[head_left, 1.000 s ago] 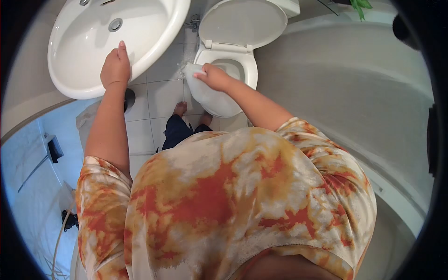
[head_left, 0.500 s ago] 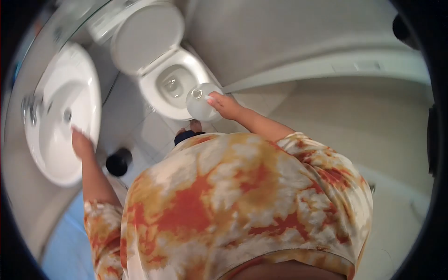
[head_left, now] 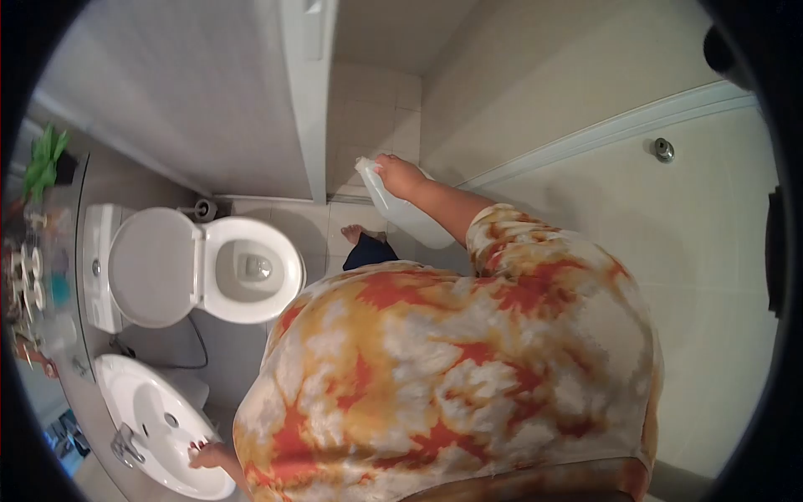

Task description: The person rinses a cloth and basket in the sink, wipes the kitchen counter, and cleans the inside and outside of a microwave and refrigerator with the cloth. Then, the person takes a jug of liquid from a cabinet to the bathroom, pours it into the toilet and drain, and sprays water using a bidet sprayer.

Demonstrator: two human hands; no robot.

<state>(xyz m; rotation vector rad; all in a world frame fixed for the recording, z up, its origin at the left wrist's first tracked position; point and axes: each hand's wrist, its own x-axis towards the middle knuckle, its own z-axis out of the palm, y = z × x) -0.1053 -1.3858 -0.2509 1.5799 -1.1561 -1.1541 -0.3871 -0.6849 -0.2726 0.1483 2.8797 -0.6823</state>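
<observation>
My right hand (head_left: pixel 399 176) is closed on the neck end of a translucent white plastic container (head_left: pixel 410 216), which hangs tilted beside my forearm. A bare foot (head_left: pixel 353 233) shows just below the container. At the lower left, my left hand (head_left: pixel 211 456) is over the near rim of the white sink (head_left: pixel 150 400), its fingers apart and nothing visible in it. A metal faucet (head_left: pixel 127 446) stands on the sink's far side.
The toilet (head_left: pixel 291 272) is at the left with its lid (head_left: pixel 152 268) up. A green plant (head_left: pixel 47 163) and several small items are on a shelf at the far left. A shower partition frame (head_left: pixel 308 100) rises at the top, and a drain (head_left: pixel 663 151) lies at the right.
The view has turned to the right, so the toilet and sink now appear further left. The container is still in my right hand, now tilted away from the toilet. My left hand remains by the sink.
</observation>
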